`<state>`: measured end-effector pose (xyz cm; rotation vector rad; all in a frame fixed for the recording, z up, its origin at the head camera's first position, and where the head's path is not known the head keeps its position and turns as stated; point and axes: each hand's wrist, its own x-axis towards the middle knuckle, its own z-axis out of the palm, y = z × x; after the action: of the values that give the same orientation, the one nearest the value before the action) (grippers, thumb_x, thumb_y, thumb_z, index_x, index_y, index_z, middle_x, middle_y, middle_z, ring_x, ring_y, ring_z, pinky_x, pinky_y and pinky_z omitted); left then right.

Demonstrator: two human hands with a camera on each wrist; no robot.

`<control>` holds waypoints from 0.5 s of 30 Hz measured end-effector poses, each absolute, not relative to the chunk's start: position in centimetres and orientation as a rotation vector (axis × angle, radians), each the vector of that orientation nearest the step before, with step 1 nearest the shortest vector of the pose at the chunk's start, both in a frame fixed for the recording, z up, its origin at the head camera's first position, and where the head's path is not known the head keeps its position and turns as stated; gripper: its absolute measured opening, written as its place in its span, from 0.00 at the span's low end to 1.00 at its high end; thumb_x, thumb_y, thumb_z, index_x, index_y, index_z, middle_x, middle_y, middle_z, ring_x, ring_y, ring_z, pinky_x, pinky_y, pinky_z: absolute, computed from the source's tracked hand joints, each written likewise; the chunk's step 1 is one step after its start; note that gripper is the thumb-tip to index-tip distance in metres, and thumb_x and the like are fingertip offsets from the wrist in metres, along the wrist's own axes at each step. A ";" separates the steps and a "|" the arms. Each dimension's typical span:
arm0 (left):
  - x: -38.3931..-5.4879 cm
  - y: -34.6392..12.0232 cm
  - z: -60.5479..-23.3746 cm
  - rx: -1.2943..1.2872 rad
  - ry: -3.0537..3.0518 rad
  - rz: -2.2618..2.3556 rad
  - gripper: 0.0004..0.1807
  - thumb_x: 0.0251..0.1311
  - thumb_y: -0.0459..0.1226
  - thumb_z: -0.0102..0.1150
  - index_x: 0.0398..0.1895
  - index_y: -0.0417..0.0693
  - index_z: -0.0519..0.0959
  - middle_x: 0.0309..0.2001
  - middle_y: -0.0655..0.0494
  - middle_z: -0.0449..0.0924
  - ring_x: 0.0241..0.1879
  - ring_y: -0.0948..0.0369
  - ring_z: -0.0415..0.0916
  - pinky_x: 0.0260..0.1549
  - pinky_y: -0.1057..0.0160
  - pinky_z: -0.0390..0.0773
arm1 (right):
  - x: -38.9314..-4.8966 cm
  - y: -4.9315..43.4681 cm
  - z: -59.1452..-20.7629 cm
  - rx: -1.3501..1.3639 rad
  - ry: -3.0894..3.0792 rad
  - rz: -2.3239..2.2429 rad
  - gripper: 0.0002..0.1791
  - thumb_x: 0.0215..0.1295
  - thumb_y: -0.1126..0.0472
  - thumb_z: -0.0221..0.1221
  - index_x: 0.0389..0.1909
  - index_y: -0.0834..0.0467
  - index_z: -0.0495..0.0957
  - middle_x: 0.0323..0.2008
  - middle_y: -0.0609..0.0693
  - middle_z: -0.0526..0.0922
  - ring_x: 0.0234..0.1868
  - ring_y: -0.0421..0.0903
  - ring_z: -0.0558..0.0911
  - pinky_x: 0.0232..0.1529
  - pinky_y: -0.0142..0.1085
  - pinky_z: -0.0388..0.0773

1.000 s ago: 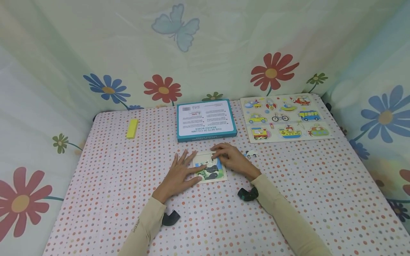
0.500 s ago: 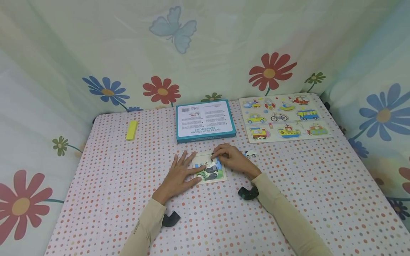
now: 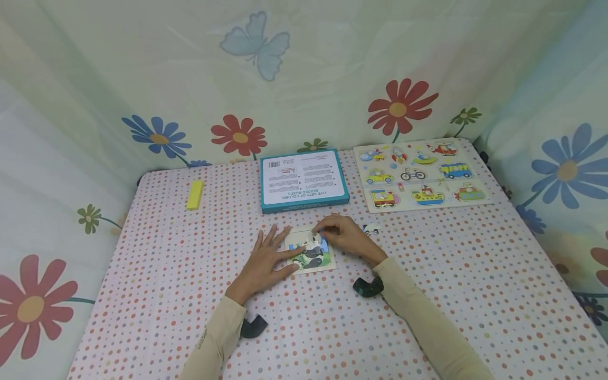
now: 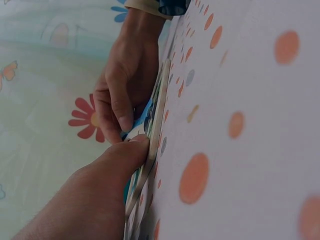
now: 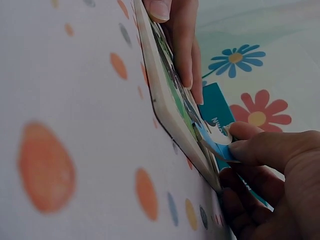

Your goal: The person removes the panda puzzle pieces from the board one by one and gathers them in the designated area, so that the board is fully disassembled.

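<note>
A small panda jigsaw puzzle in a pale wooden tray (image 3: 311, 271) lies on the dotted tablecloth. My left hand (image 3: 264, 265) rests on its left side with fingers spread, the thumb (image 4: 135, 147) at the near edge. At the tray's upper right, my right hand (image 3: 345, 236) pinches a blue-and-white puzzle piece (image 5: 218, 143) between thumb and index finger. In the right wrist view that piece tilts up from the tray's surface. Another puzzle piece (image 3: 371, 229), white and black, lies loose on the cloth just beyond the right hand.
Behind the tray lies a teal-edged box (image 3: 304, 182) with printed text. A vehicle puzzle board (image 3: 401, 187) is at the back right, and a yellow block (image 3: 195, 195) at the back left. Black curved pieces (image 3: 368, 287) sit by both wrists. Flowered curtains (image 3: 304, 79) enclose the table.
The view has shifted slightly. The right hand's fingers have moved very little at the tray's upper right, still pinching the puzzle piece; the left hand stays in place.
</note>
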<state>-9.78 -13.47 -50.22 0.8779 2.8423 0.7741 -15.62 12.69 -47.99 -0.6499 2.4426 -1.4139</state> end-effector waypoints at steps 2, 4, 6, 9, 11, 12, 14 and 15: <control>-9.8 -13.5 -50.2 0.877 2.843 0.775 0.24 0.65 0.61 0.47 0.64 0.75 0.71 0.77 0.57 0.45 0.76 0.49 0.33 0.70 0.41 0.29 | -15.6 12.7 -48.0 -0.655 2.451 -1.408 0.12 0.64 0.70 0.59 0.41 0.52 0.85 0.45 0.46 0.84 0.52 0.46 0.78 0.57 0.44 0.74; -9.8 -13.5 -50.3 0.875 2.843 0.775 0.24 0.65 0.61 0.46 0.64 0.75 0.71 0.77 0.57 0.45 0.76 0.49 0.33 0.70 0.41 0.29 | -15.6 12.7 -48.0 -0.656 2.454 -1.407 0.11 0.64 0.70 0.59 0.41 0.53 0.85 0.45 0.47 0.84 0.52 0.46 0.78 0.57 0.44 0.74; -9.8 -13.5 -50.3 0.870 2.842 0.771 0.24 0.65 0.62 0.46 0.64 0.76 0.70 0.77 0.57 0.45 0.76 0.50 0.32 0.70 0.42 0.29 | -15.6 12.6 -48.0 -0.655 2.448 -1.411 0.11 0.64 0.70 0.59 0.41 0.53 0.85 0.45 0.47 0.84 0.52 0.46 0.78 0.56 0.44 0.75; -9.9 -13.5 -50.4 0.875 2.845 0.771 0.24 0.65 0.61 0.47 0.64 0.75 0.71 0.76 0.57 0.46 0.76 0.50 0.33 0.70 0.42 0.30 | -15.6 12.6 -47.9 -0.644 2.436 -1.419 0.11 0.64 0.70 0.58 0.41 0.54 0.85 0.45 0.47 0.84 0.50 0.45 0.79 0.54 0.42 0.76; -9.8 -13.5 -50.4 0.875 2.846 0.771 0.24 0.64 0.61 0.47 0.63 0.75 0.71 0.76 0.57 0.46 0.76 0.50 0.33 0.70 0.42 0.30 | -15.5 12.6 -47.8 -0.645 2.431 -1.425 0.11 0.64 0.70 0.58 0.41 0.54 0.85 0.44 0.47 0.84 0.48 0.44 0.79 0.52 0.42 0.77; -9.8 -13.5 -50.4 0.874 2.847 0.774 0.24 0.64 0.61 0.47 0.63 0.75 0.71 0.76 0.57 0.46 0.76 0.50 0.33 0.70 0.42 0.30 | -15.5 12.6 -47.8 -0.647 2.429 -1.427 0.11 0.64 0.70 0.58 0.41 0.54 0.85 0.44 0.47 0.84 0.47 0.44 0.80 0.51 0.41 0.77; -9.8 -13.5 -50.4 0.869 2.848 0.773 0.25 0.64 0.61 0.47 0.63 0.75 0.71 0.76 0.57 0.46 0.76 0.50 0.33 0.71 0.42 0.30 | -15.5 12.6 -47.8 -0.649 2.431 -1.431 0.11 0.65 0.69 0.58 0.41 0.54 0.85 0.43 0.47 0.84 0.44 0.43 0.80 0.48 0.40 0.77; -9.8 -13.5 -50.3 0.866 2.848 0.770 0.25 0.64 0.62 0.47 0.63 0.75 0.71 0.76 0.58 0.46 0.76 0.50 0.33 0.71 0.43 0.29 | -15.4 12.6 -47.7 -0.648 2.431 -1.434 0.11 0.65 0.69 0.58 0.41 0.54 0.85 0.42 0.46 0.84 0.43 0.43 0.80 0.46 0.40 0.77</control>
<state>-9.77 -13.46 -50.33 0.8659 2.8482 0.7703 -15.44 12.56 -47.72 -0.6483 2.4313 -1.4336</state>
